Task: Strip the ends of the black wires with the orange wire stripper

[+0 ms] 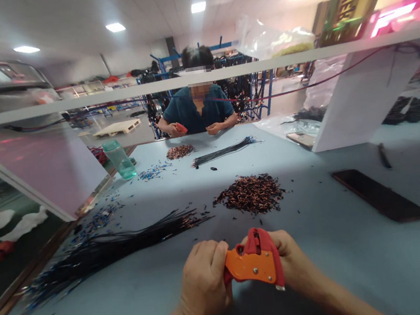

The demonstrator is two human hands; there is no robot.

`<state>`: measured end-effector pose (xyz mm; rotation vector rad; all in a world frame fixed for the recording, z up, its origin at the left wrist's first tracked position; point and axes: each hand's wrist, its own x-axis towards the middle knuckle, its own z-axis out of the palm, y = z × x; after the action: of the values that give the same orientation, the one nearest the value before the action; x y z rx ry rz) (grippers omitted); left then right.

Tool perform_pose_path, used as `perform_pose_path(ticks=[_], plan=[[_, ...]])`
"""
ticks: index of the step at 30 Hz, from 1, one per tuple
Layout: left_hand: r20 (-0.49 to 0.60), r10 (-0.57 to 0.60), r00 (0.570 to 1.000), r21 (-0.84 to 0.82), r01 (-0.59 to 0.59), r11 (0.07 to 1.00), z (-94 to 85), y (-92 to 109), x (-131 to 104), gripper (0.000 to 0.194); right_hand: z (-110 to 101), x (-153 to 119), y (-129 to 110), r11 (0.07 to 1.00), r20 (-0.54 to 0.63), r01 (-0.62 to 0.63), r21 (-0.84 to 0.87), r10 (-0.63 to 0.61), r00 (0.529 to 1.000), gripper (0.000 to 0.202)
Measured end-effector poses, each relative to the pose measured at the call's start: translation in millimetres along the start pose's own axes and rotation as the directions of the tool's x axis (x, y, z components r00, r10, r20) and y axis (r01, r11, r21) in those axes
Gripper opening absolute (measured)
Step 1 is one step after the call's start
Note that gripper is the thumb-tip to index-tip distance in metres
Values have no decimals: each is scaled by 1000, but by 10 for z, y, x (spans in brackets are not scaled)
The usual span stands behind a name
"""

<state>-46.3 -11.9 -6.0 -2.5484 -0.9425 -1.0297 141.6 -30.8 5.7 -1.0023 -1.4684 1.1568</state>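
An orange and red hand tool that looks like a wire stripper (255,266) is held low over the table, in front of me. My left hand (204,279) is closed around its left end, with the thumb against the orange body. My right hand (287,254) is closed at the red right side; most of its fingers are hidden behind the tool. Just beyond lies a pile of short black and copper-coloured wire offcuts (253,194). To the left, a long bundle of black wires (116,248) points its bare copper ends toward the pile.
A dark phone (381,194) lies at the right. Blue bits (152,172), a green bottle (119,159), a copper pile (180,152) and another wire bundle (227,150) sit farther back. A white shelf (125,95) crosses above. Opposite, a person (198,109) holds a red-orange tool.
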Motion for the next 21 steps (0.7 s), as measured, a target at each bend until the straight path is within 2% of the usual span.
perform_pose_path(ticks=[14,21], plan=[[19,-24,1000,-7,24,1000,22,-8,-34,13,5,2,49,999,10,-43,17,43,999,24],[18,-48,999,-24,48,999,34,-17,-41,16,16,21,-26,992,110,-32,120,18,994,26]])
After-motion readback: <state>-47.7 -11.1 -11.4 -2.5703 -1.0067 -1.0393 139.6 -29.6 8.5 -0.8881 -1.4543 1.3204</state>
